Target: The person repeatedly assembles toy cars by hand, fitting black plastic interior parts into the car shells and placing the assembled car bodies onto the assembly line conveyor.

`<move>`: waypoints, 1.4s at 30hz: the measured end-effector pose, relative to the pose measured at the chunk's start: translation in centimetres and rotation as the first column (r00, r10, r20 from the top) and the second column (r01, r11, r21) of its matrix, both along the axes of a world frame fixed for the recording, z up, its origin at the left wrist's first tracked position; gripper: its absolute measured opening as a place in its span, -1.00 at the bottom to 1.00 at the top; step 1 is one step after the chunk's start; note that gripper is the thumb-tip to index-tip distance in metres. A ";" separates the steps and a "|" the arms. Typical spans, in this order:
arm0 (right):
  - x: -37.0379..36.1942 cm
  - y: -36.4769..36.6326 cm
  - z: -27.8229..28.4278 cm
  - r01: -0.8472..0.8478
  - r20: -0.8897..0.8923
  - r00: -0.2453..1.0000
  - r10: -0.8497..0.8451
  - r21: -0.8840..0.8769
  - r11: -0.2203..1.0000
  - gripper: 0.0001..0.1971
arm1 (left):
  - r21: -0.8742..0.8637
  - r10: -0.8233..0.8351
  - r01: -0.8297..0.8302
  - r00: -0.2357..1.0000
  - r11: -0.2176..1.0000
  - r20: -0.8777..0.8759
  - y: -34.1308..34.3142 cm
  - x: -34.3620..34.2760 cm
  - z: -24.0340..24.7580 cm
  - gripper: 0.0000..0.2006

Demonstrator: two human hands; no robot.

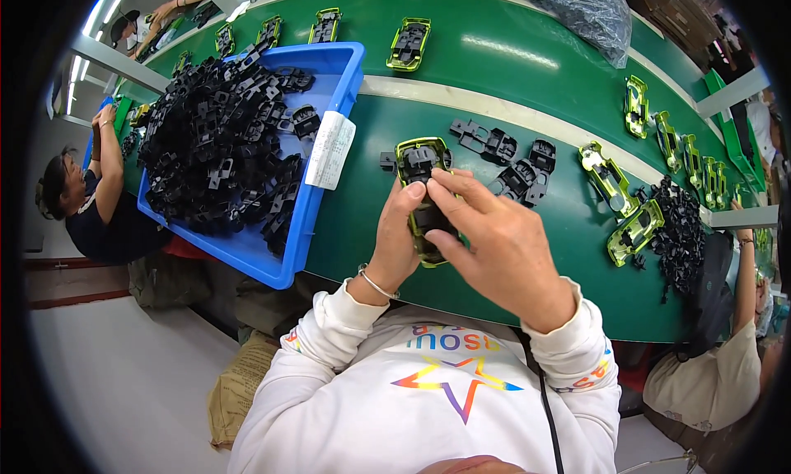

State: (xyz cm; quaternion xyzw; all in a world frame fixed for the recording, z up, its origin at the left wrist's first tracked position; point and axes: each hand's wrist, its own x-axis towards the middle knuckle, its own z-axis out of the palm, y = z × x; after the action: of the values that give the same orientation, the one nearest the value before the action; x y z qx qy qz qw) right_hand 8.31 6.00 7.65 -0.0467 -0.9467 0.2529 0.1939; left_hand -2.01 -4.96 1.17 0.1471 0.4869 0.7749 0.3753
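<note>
A shiny lime-green toy car body (446,154) with a black insert seated in it is held above the green bench, its open underside facing up. My left hand (395,241) grips its left side, the thumb laid along the edge. From the right, my right hand (507,243) presses on the black insert with its fingertips and thumb, hiding part of it. Just beyond my right hand lie loose black chassis parts (486,143), with another pair of black parts (527,174) beside them. A further black piece (387,161) peeks out behind the car body's left side.
A blue bin (287,264) heaped with black parts stands at left. Two bare green car bodies (607,180) lie at right beside a pile of small black pieces (681,235). Assembled bodies (409,44) line the belt beyond. Co-workers sit left (92,198) and right (713,371).
</note>
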 end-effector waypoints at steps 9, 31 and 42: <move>-2.5 2.4 -2.4 0.167 -0.009 0.957 -0.290 -0.800 0.576 -0.61 | 0.064 -0.213 0.210 0.976 0.976 0.038 -0.4 0.5 1.6 -0.37; 8.5 9.1 -2.2 0.344 0.216 0.934 -0.286 -0.764 0.546 -0.61 | 0.083 -0.305 0.296 0.940 0.952 0.151 0.0 0.5 1.5 -0.49; 12.1 3.1 -5.9 0.327 0.097 0.945 -0.312 -0.243 0.913 -0.73 | 0.034 -0.208 0.206 0.976 0.978 0.058 1.3 -0.4 0.3 -0.53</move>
State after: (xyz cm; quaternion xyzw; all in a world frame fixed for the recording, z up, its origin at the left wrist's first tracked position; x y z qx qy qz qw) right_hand 20.37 9.10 1.74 -0.2324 -0.8908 0.3362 0.1983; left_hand -2.42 -3.68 1.50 0.1786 0.4466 0.7423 0.4666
